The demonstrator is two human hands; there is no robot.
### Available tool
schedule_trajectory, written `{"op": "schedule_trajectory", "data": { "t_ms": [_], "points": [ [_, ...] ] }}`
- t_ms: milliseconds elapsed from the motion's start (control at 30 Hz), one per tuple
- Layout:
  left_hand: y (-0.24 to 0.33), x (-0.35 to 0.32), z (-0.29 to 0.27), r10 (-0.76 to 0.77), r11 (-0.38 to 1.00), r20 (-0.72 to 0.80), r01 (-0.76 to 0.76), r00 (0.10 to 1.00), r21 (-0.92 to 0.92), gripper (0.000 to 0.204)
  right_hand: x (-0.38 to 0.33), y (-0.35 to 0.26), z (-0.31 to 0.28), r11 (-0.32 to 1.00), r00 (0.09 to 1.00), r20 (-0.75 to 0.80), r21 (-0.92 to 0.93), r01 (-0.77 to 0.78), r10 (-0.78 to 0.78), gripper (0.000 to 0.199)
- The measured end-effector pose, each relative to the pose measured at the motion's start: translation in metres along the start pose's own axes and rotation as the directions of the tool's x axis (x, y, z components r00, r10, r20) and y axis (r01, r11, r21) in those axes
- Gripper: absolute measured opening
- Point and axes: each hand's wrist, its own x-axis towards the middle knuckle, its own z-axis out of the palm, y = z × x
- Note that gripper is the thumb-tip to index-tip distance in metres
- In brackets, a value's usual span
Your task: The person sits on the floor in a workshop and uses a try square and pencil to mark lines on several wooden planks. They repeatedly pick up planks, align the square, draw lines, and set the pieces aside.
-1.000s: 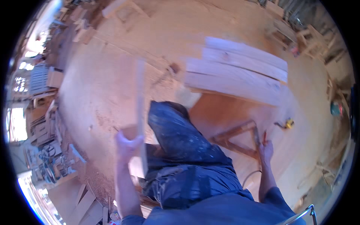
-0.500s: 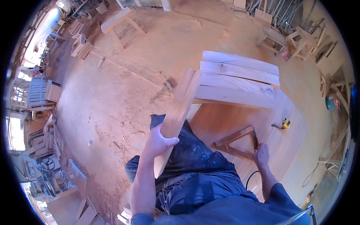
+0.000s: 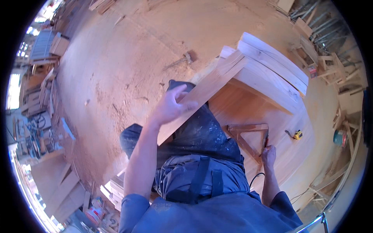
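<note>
Left hand (image 3: 171, 106) grip grasping wooden plank (image 3: 202, 95) near stacked boards (image 3: 272, 75); right hand (image 3: 268, 152) rests on tabletop (image 3: 248, 106) touching wooden triangle (image 3: 246, 134), grip unclear.

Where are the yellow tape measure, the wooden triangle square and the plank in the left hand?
Tape measure (image 3: 297, 134), head view, on its yellow case.
Triangle square (image 3: 248, 127), head view, top bar.
Plank (image 3: 211, 87), head view, its broad face.

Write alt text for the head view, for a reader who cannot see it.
Seen from above in a sawdust-strewn workshop, a person's left hand holds a long wooden plank whose far end lies on a stack of boards. The right hand rests on the wooden tabletop by a wooden triangular square, near a yellow tape measure.
</note>
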Motion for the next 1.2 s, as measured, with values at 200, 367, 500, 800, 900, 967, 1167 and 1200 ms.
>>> {"op": "schedule_trajectory", "data": {
  "t_ms": [200,367,500,800,900,967,1167,1200],
  "points": [
    [-0.030,-0.021,-0.036,-0.119,0.956,0.011,0.117,0.993,-0.269,0.082,0.003,-0.030,-0.021,0.992,0.989,0.101,0.043,-0.116,0.111,0.015],
    [-0.041,-0.040,-0.043,-0.080,0.938,0.052,0.092,0.995,-0.334,0.080,0.002,-0.020,-0.011,0.979,0.995,0.034,0.174,-0.102,0.098,0.019],
    [-0.038,-0.040,-0.037,-0.087,0.938,0.022,0.090,0.996,-0.335,0.076,-0.002,-0.027,-0.002,0.986,0.997,-0.042,0.157,-0.050,0.058,0.028],
    [-0.002,-0.028,0.028,0.225,0.881,-0.186,-0.118,0.957,0.457,0.094,-0.004,-0.058,-0.008,0.988,0.987,0.079,0.051,-0.142,0.138,0.034],
    [0.006,-0.029,0.031,0.133,0.916,-0.210,-0.039,0.969,0.399,0.092,-0.003,-0.073,-0.020,0.979,0.986,0.090,0.139,-0.152,0.140,0.041],
    [0.011,-0.031,0.030,0.125,0.913,-0.179,-0.043,0.976,0.406,0.095,-0.004,-0.081,-0.015,0.974,0.989,0.088,0.181,-0.135,0.121,0.042],
    [-0.004,-0.026,0.028,0.144,0.949,-0.147,-0.095,0.979,0.300,0.095,-0.007,-0.101,0.002,0.947,0.990,0.025,0.287,-0.141,0.139,0.042],
    [-0.004,-0.025,0.026,0.129,0.967,-0.141,-0.093,0.982,0.237,0.094,-0.004,-0.112,-0.009,0.933,0.979,0.053,0.297,-0.203,0.196,0.040]
  ]
}}
